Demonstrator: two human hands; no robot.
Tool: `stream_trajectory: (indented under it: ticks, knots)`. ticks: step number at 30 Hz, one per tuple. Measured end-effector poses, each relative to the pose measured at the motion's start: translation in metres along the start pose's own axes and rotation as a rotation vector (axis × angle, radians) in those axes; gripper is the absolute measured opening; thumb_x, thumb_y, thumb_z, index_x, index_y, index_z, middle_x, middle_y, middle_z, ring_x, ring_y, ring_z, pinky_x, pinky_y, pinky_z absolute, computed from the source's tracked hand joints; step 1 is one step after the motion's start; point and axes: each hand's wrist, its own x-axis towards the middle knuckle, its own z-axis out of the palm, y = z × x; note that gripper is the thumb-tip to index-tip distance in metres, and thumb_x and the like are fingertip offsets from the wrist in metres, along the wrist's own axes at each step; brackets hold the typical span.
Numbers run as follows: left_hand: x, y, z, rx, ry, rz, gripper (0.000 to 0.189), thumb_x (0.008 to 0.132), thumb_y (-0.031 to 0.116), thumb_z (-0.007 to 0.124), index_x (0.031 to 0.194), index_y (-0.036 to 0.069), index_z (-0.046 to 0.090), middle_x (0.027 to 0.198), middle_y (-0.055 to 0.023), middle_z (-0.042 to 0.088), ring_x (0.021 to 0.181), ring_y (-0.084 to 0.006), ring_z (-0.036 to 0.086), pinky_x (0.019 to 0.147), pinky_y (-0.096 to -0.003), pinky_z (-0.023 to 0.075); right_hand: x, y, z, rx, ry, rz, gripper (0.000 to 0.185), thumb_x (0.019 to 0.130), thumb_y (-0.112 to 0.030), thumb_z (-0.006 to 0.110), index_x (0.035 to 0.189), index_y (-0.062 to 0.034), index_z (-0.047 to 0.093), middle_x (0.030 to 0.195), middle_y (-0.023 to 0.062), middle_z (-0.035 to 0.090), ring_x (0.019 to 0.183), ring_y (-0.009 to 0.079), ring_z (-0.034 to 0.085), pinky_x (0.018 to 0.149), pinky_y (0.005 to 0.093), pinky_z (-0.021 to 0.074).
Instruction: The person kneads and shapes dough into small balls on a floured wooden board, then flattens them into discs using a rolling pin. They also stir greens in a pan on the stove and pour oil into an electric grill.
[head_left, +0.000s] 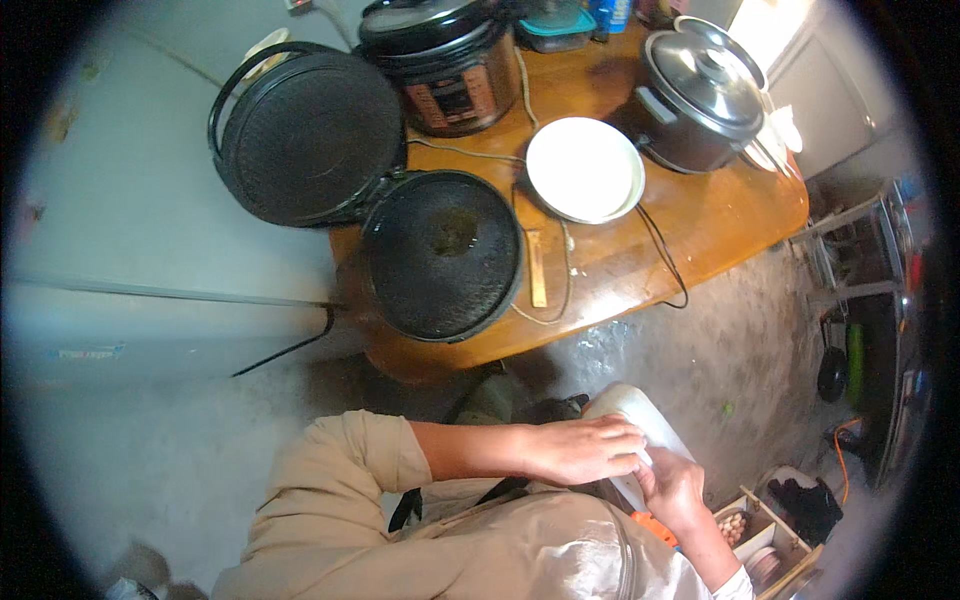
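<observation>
Down by my right side, both hands meet at a white plastic container (651, 414) that looks like a jug. My left hand (585, 450) reaches across my body, its fingers bent at the container's upper part. The fingers of my right hand (675, 484) are curled against the same spot, beside the left fingertips. What lies between the fingers is hidden. Before me on the table, an electric griddle (442, 292) stands with its round lid (315, 142) raised; a small pool of oil (456, 231) shines on the lower plate. A white bowl (585, 171) is right of it.
A wooden stick or spatula (537, 268) lies beside the griddle on the wooden table (720, 232). Behind stand an electric pressure cooker (461, 94) and a lidded steel pot (694, 112). Cords (664, 247) cross the tabletop. An open drawer (757, 536) with eggs (733, 527) is at lower right.
</observation>
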Motion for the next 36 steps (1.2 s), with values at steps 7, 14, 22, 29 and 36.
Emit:
stream_trajectory:
  ticks: [7,14,22,29,36]
  knots:
    - [0.046,-0.011,0.042,0.167,-0.530,-0.555,0.065,0.085,0.035,0.067,0.139,0.005,0.048,0.131,-0.0244,0.049,0.118,-0.0377,0.053,0.095,-0.0453,0.0453,-0.024,0.050,-0.006,0.090,-0.036,0.123,0.031,0.086,-0.037,0.074,0.087,-0.0064,0.071,0.062,0.0112,0.064,0.059,0.0328,0.065,0.057,0.0423,0.0513]
    - [0.048,-0.031,0.076,0.120,-0.460,-0.588,0.048,0.092,0.017,0.052,0.140,0.010,0.049,0.130,-0.0229,0.049,0.110,-0.0351,0.057,0.092,-0.0481,0.0455,-0.025,0.084,0.013,0.146,-0.033,0.205,0.029,0.087,-0.038,0.073,0.091,-0.0093,0.074,0.061,0.0103,0.064,0.059,0.0313,0.066,0.058,0.0431,0.0513]
    - [0.012,-0.089,0.096,0.322,-0.319,-0.409,0.062,0.090,0.008,0.047,0.149,0.025,0.044,0.155,-0.0279,0.028,0.143,-0.0442,0.032,0.108,-0.0667,0.0301,0.011,0.155,0.097,0.280,-0.067,0.440,0.039,0.089,-0.047,0.068,0.099,-0.0101,0.074,0.070,0.0136,0.069,0.073,0.0335,0.070,0.071,0.0449,0.0539]
    - [-0.112,-0.100,0.135,-0.039,-0.457,-1.091,0.068,0.092,0.016,0.064,0.151,0.004,0.031,0.154,-0.0303,0.025,0.138,-0.0484,0.034,0.114,-0.0526,0.0317,0.109,0.269,0.297,0.421,-0.255,0.716,0.072,0.084,-0.051,0.070,0.138,-0.0070,0.052,0.116,0.0226,0.068,0.115,0.0370,0.063,0.098,0.0439,0.0487]
    - [-0.245,-0.096,0.160,-0.083,-0.561,-1.446,0.064,0.094,0.029,0.065,0.144,-0.001,0.040,0.149,-0.0282,0.039,0.137,-0.0456,0.039,0.113,-0.0500,0.0361,0.202,0.348,0.450,0.524,-0.272,0.831,0.082,0.080,-0.043,0.074,0.146,-0.0062,0.041,0.128,0.0230,0.062,0.122,0.0391,0.058,0.101,0.0443,0.0478]
